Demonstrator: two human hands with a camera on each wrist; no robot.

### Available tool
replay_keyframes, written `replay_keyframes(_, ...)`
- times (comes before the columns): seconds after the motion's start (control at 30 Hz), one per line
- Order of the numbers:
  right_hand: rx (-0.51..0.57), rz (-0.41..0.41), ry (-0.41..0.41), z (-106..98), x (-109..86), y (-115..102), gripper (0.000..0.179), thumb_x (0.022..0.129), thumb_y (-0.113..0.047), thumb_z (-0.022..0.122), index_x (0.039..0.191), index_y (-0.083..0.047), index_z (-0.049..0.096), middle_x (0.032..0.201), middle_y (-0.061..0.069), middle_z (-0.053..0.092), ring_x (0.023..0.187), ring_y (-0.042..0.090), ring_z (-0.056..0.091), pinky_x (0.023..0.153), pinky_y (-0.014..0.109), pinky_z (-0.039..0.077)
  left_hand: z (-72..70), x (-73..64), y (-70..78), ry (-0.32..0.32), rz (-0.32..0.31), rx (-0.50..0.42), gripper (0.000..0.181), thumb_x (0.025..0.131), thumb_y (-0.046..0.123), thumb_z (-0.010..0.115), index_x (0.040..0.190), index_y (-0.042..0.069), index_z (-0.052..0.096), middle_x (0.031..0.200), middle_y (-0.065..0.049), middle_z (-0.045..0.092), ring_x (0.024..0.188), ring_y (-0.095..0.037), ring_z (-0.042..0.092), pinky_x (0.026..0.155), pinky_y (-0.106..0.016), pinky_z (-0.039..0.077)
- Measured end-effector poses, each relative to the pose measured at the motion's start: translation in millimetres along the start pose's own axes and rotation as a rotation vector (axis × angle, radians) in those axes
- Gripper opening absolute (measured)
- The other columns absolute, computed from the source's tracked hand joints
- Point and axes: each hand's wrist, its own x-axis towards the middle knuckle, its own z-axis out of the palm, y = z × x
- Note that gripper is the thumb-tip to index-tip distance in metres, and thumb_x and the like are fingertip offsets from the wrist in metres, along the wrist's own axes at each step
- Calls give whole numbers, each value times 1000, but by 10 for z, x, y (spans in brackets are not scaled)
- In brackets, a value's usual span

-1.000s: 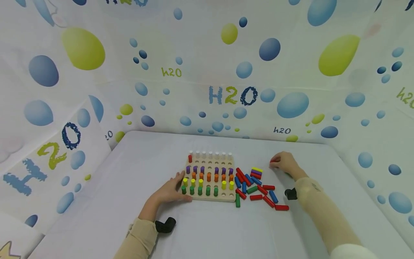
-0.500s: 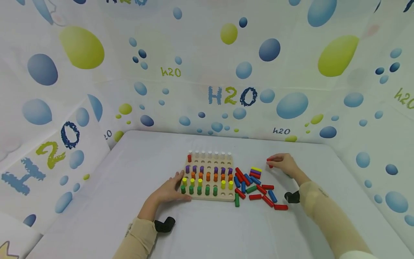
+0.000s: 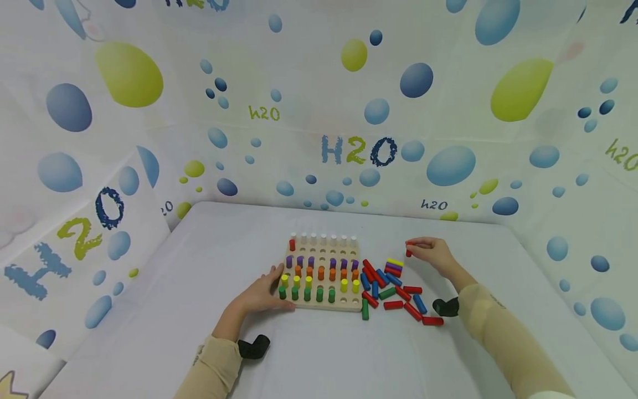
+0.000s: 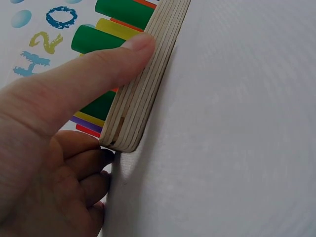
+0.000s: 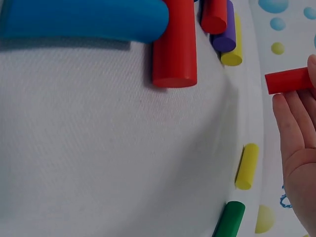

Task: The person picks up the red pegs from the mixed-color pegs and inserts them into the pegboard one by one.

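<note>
A wooden pegboard (image 3: 326, 306) lies on the table, with rows of white, purple, orange, yellow and green pegs standing in it. One red peg (image 3: 292, 245) stands at the left of its second row from the back. My left hand (image 3: 261, 292) grips the board's near left corner. In the left wrist view the thumb (image 4: 116, 61) lies on the layered board edge (image 4: 148, 74), and the other fingers are curled beside the corner. My right hand (image 3: 435, 254) pinches a red peg (image 5: 289, 80) between thumb and fingers, roughly upright above the table, right of the board.
Loose red, blue and green pegs lie scattered right of the board, such as a blue peg (image 3: 420, 303). Behind them a yellow peg (image 3: 395, 261) lies beside purple and red ones. The right wrist view shows another yellow peg (image 5: 247, 166) and a green peg (image 5: 230, 219).
My right hand has lifted and moved left with the red peg, which now shows more fully and stands nearly upright. My left hand and the board have stayed in place.
</note>
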Motion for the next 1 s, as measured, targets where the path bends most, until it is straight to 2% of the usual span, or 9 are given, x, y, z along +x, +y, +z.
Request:
replay_keyframes(0.2, 46, 16, 17, 33, 26, -61, 52, 86, -33, 63, 123, 2, 53, 120, 19, 58, 106, 25, 58, 86, 26, 48, -11, 6, -6, 2, -1, 8, 113, 62, 45, 81, 147, 9, 15, 150, -20, 8, 135, -42, 4, 107, -56, 9)
replay_keyframes(0.53, 109, 27, 28, 133, 60, -109, 51, 85, -31, 65, 122, 2, 53, 119, 19, 58, 104, 24, 59, 87, 28, 47, -8, 11, -12, 2, 5, 7, 113, 62, 46, 81, 147, 9, 16, 150, -20, 9, 136, -40, 4, 108, -54, 8)
replay_keyframes(0.7, 134, 35, 15, 213, 76, -177, 50, 84, -31, 65, 121, 1, 54, 118, 18, 59, 103, 24, 59, 90, 32, 46, -2, 12, -20, 1, 2, 14, 113, 61, 46, 81, 147, 10, 16, 150, -20, 9, 136, -41, 5, 108, -54, 9)
replay_keyframes(1.0, 182, -5, -28, 389, 124, -302, 46, 85, -25, 66, 119, 4, 55, 117, 18, 59, 105, 26, 58, 89, 33, 46, -4, -3, 1, 5, -3, 6, 113, 62, 46, 81, 147, 9, 16, 150, -20, 9, 136, -41, 4, 107, -56, 9)
